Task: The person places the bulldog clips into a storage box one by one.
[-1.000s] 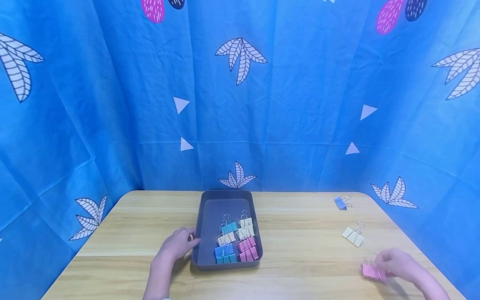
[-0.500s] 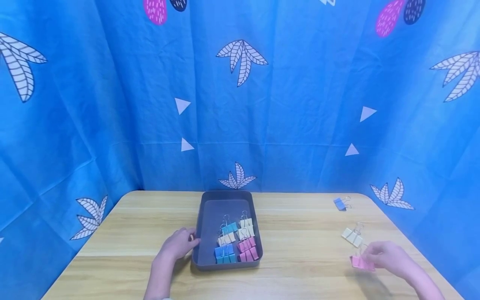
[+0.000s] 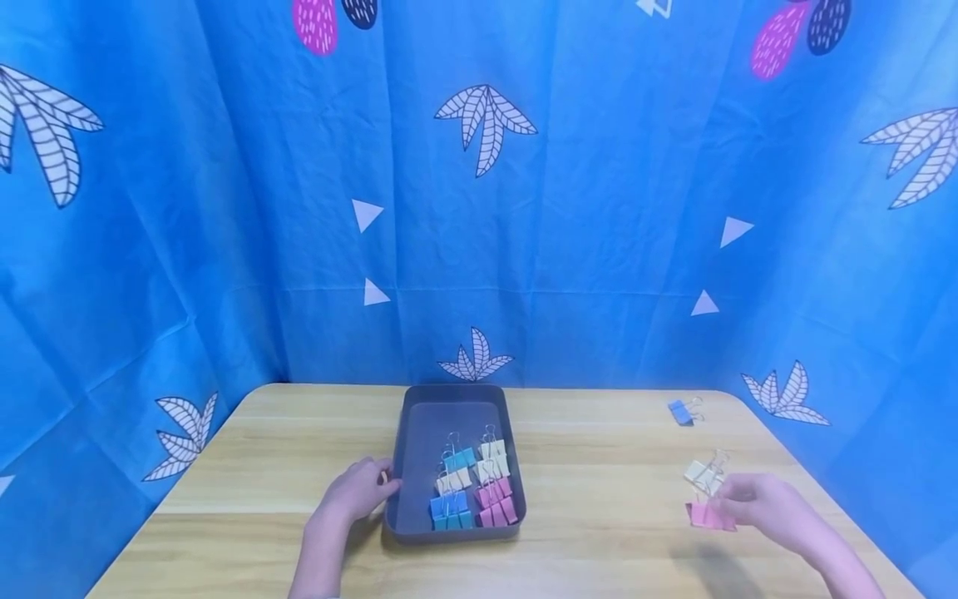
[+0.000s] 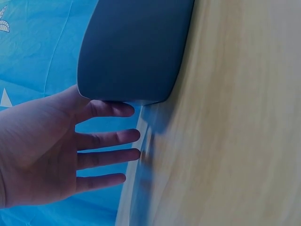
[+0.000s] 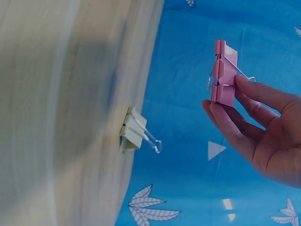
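Note:
In the head view a pink binder clip [image 3: 712, 516] hangs over the table's right side, pinched between the thumb and fingertips of my right hand [image 3: 771, 507]. The right wrist view shows this pink clip [image 5: 225, 73] held up, wire handles spread. Just beyond it lies a cream binder clip [image 3: 704, 477], partly overlapped in the head view. My left hand [image 3: 358, 491] holds the left wall of a dark grey tray [image 3: 398, 433], thumb at the rim. Its index finger [image 4: 113, 109] runs along the outside while the other fingers stretch out straight. The thumb's tip is hidden in the left wrist view.
Inside the tray, several clips stand in two columns, among them a blue clip [image 3: 449, 505], a teal clip [image 3: 460, 458] and a pink clip [image 3: 497, 512]. A blue clip [image 3: 680, 412] lies at the table's back right. A blue curtain [image 3: 599, 208] borders the wooden table [image 3: 599, 449].
My right hand has lifted the pink clip off the table and carried it leftward and slightly away from me, close to the cream clip. My left hand and the tray stay put.

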`<state>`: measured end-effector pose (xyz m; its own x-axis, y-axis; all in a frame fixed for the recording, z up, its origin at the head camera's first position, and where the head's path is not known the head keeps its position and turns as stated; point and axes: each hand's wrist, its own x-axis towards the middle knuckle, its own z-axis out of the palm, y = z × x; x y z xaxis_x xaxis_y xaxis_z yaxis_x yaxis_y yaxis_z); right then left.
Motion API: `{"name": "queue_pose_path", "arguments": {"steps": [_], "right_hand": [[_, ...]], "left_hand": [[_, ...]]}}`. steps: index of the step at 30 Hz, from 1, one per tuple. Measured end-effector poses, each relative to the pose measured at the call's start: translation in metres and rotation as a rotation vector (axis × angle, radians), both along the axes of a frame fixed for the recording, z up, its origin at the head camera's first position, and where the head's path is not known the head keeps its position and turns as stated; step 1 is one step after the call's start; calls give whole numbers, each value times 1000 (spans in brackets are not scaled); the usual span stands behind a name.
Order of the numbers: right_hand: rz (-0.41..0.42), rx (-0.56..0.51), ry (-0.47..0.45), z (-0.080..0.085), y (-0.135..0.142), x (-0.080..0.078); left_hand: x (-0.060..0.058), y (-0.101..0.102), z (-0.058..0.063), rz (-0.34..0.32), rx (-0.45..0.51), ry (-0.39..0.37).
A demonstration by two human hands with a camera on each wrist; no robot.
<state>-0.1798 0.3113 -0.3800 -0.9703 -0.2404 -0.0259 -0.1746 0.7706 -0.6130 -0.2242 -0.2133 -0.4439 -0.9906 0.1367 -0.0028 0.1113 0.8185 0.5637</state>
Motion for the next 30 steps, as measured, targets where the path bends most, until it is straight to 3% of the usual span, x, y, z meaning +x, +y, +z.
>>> {"name": "queue_pose_path", "arguments": {"steps": [13,30], "right_hand": [[-13,63,55,9,-17,1],[-9,59,110,11,-35,-3]], "left_hand": [[2,0,0,2,7,-3],[1,0,2,9,-7,1]]}}
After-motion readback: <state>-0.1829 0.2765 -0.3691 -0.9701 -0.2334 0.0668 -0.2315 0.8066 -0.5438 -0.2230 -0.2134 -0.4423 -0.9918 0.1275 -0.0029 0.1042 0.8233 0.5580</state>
